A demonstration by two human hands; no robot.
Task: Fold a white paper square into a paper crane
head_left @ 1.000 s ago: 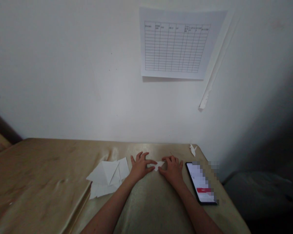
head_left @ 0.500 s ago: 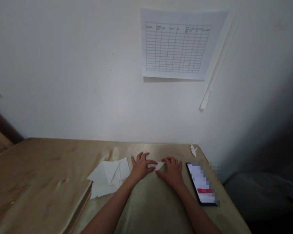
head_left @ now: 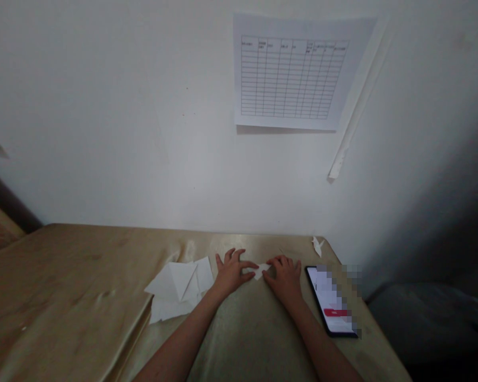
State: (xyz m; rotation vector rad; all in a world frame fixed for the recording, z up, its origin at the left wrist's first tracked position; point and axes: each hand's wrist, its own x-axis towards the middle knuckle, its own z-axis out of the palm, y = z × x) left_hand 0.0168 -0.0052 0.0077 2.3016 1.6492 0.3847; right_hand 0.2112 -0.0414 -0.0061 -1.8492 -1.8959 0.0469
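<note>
A small piece of folded white paper (head_left: 262, 270) lies on the table between my hands. My left hand (head_left: 231, 271) has its thumb and index finger closed on the paper's left end, the other fingers raised and spread. On the right end, the thumb and index finger of my right hand (head_left: 284, 276) pinch the paper, the remaining fingers curled. Parts of the paper are hidden under my fingertips. Left of my left hand rests a loose pile of white paper sheets (head_left: 175, 284), some creased or torn at the edges.
A phone (head_left: 330, 302) with a lit screen lies right of my right hand. A small folded paper figure (head_left: 317, 246) sits at the table's back right corner. The table (head_left: 83, 297) has a wrinkled tan cover and meets a wall, where a printed grid sheet (head_left: 295, 79) hangs.
My right thumb has moved right and up along the paper, whose visible shape is now shorter. The left hand keeps its hold. The whole view has shifted slightly.
</note>
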